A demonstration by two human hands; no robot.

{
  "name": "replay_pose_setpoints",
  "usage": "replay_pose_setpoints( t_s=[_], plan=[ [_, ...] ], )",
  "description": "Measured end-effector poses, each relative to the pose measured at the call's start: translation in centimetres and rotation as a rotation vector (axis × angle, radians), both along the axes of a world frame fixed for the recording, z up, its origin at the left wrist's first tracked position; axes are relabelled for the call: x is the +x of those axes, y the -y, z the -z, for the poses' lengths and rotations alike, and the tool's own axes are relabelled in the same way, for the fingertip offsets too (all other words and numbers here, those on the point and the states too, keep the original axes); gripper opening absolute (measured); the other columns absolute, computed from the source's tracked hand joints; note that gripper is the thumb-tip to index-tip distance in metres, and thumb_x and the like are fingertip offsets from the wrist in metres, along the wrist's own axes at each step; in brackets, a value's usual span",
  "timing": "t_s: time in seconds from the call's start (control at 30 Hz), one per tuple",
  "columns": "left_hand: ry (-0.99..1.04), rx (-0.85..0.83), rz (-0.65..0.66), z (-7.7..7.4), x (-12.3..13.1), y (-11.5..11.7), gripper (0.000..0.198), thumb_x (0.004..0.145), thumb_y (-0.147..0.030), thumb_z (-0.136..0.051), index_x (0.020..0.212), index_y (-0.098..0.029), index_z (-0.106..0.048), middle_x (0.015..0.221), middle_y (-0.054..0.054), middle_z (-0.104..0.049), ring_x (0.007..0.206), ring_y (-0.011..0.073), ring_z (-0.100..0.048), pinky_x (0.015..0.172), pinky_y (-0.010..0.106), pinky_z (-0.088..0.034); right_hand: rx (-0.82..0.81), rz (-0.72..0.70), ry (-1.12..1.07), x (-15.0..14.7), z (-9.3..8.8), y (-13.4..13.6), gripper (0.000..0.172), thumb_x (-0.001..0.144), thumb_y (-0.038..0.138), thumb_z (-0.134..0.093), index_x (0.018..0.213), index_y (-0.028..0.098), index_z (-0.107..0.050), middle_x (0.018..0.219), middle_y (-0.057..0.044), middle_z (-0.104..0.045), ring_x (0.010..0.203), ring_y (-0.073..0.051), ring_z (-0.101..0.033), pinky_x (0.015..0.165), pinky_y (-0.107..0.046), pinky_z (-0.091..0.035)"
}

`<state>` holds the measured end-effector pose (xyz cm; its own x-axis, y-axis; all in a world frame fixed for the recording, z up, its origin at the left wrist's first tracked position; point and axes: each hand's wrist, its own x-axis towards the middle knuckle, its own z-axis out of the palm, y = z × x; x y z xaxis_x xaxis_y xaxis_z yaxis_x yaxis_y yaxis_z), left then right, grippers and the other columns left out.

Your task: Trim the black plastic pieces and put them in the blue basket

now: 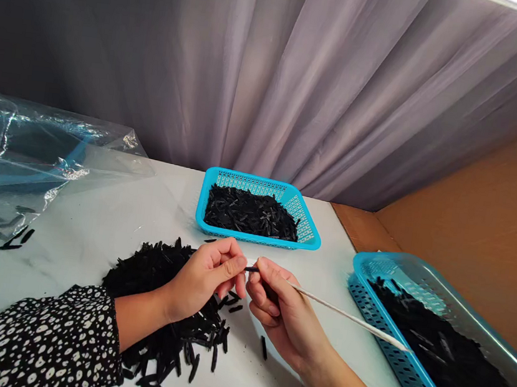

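Hands meet low over the white worktop (pixel 94 230), just in front of me from the head view. Left hand (pixel 208 275): fingers (pixel 230 270) curled, thumb and forefinger pinched tight on one end of a short black piece (pixel 252 268). That piece bridges the small gap between the two hands, held in the air above the worktop. Right hand (pixel 283 316): fingers (pixel 272 269) closed round a thin white stick (pixel 347 316), which runs out to the right and down, its far tip over the rim of the near basket (pixel 405 378). The stick's inner end comes up to the black piece; I cannot tell whether the two are joined. Under and behind the left hand lies a loose heap of black pieces (pixel 155 269), touching the wrist, with strays (pixel 263 347) scattered toward the right hand. Spotted sleeve (pixel 33 341) covers the left forearm. Far basket (pixel 309 237), blue, sits beyond the hands with more black pieces inside; the near basket is likewise filled. Clear plastic sheet (pixel 31 159) crumpled at left, a few pieces on it. Grey curtain (pixel 300 85) behind; brown board (pixel 493 235) at right.
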<state>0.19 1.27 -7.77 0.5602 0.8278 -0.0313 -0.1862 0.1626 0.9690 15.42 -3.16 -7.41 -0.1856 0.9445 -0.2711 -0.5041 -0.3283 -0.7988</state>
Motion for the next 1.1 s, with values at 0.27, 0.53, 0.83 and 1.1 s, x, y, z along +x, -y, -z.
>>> replay_pose_setpoints(
  t_s=[0.27, 0.53, 0.83, 1.1],
  plan=[
    [0.04, -0.115, -0.01, 0.3, 0.2, -0.1, 0.009, 0.085, -0.026, -0.052, 0.078, -0.02, -0.052, 0.069, 0.001, -0.066, 0.057, 0.0106, -0.049, 0.053, 0.022, -0.033, 0.074, 0.002, 0.179, -0.1, 0.0, -0.1, 0.041, 0.08, 0.055, -0.07, 0.069, 0.017, -0.061, 0.052, 0.009, -0.034, 0.046, -0.006, -0.011, 0.042, -0.021, -0.011],
    [-0.07, -0.007, -0.065, 1.2, 0.6, -0.5, 0.032, 0.066, 0.002, -0.041, 0.086, -0.019, -0.057, 0.086, 0.001, -0.064, 0.074, 0.0128, -0.059, 0.073, 0.028, -0.045, 0.119, 0.57, 1.547, 10.0, -4.5, 1.6, 0.032, 0.079, 0.052, -0.066, 0.062, 0.025, -0.063, 0.051, -0.002, -0.05, 0.051, -0.018, -0.043, 0.055, -0.033, -0.03],
    [-0.063, 0.102, -0.155, 1.4, 0.7, -0.7, 0.009, 0.082, -0.012, -0.056, 0.088, -0.019, -0.055, 0.079, -0.003, -0.062, 0.06, 0.0091, -0.059, 0.061, 0.024, -0.046, 0.103, 0.435, 1.687, 12.9, -2.6, 6.4, 0.035, 0.08, 0.055, -0.061, 0.081, 0.025, -0.079, 0.075, -0.011, -0.078, 0.064, -0.026, -0.07, 0.058, -0.033, -0.049],
    [-0.019, 0.003, -0.127, 1.4, 0.7, -0.7, 0.013, 0.082, -0.027, -0.063, 0.087, -0.018, -0.056, 0.073, 0.001, -0.066, 0.052, 0.0091, -0.055, 0.042, 0.019, -0.037, 0.529, -0.044, 1.535, 4.9, 5.3, 8.2, 0.025, 0.092, 0.036, -0.059, 0.102, 0.023, -0.078, 0.089, -0.008, -0.081, 0.072, -0.025, -0.077, 0.062, -0.033, -0.059]
  ],
)
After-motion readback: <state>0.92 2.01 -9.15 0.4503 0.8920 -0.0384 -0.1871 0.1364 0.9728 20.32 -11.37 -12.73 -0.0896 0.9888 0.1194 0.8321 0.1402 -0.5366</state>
